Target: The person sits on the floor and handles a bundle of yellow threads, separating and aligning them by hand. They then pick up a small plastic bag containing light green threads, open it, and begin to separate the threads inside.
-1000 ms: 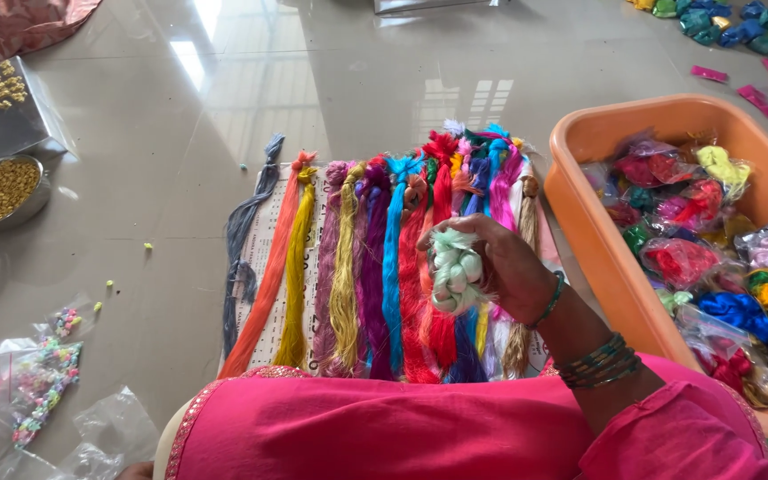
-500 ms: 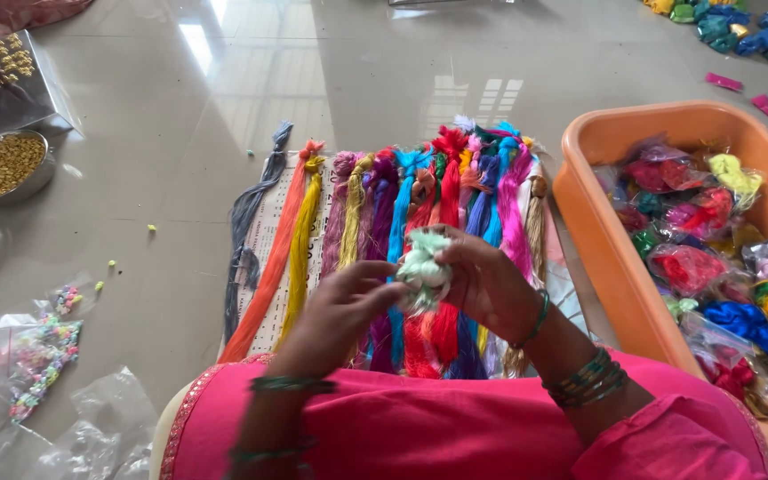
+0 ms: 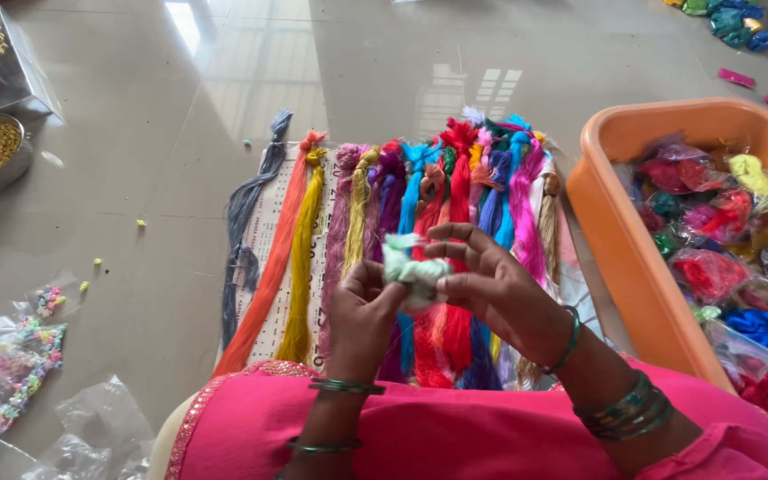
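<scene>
The pale green thread bundle (image 3: 412,271) is bunched, its long axis roughly upright, top end pointing away from the person; left hand (image 3: 362,316) and right hand (image 3: 495,289) pinch it between closed fingers, above the row of coloured skeins (image 3: 384,231); the orange tub (image 3: 633,258) sits right of that row.

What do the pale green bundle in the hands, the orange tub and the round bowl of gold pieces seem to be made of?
Pale green bundle: likely silk or synthetic thread, soft, fine strands.
Orange tub: plastic, by its smooth moulded rim.
Round bowl: probably steel, grey reflective rim.
</scene>
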